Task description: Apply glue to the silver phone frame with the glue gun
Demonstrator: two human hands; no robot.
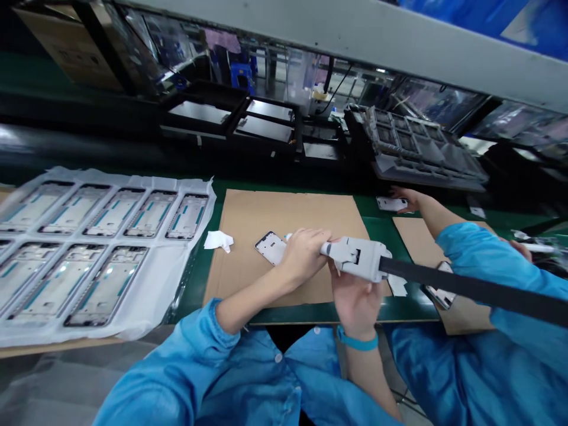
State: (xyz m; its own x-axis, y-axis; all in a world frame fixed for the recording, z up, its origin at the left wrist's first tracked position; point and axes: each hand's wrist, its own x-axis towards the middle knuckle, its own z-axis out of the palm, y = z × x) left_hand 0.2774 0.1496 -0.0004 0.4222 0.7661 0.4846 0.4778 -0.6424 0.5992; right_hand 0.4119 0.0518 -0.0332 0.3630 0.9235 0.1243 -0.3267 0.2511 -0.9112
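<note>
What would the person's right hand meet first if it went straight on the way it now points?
The right hand would meet the white plastic hand tool first: its fingers seem already against the tool's underside, though depth is hard to judge.

A white plastic hand tool sits across the left grip and the right grip, both closed around it, with its narrow nose pointing left and a flat black cable running off to the right. Just left of the left grip, a white-backed smartphone housing lies flat and angled on a brown cardboard sheet, a dark cutout at its far corner, the tool's tip just beside its edge.
</note>
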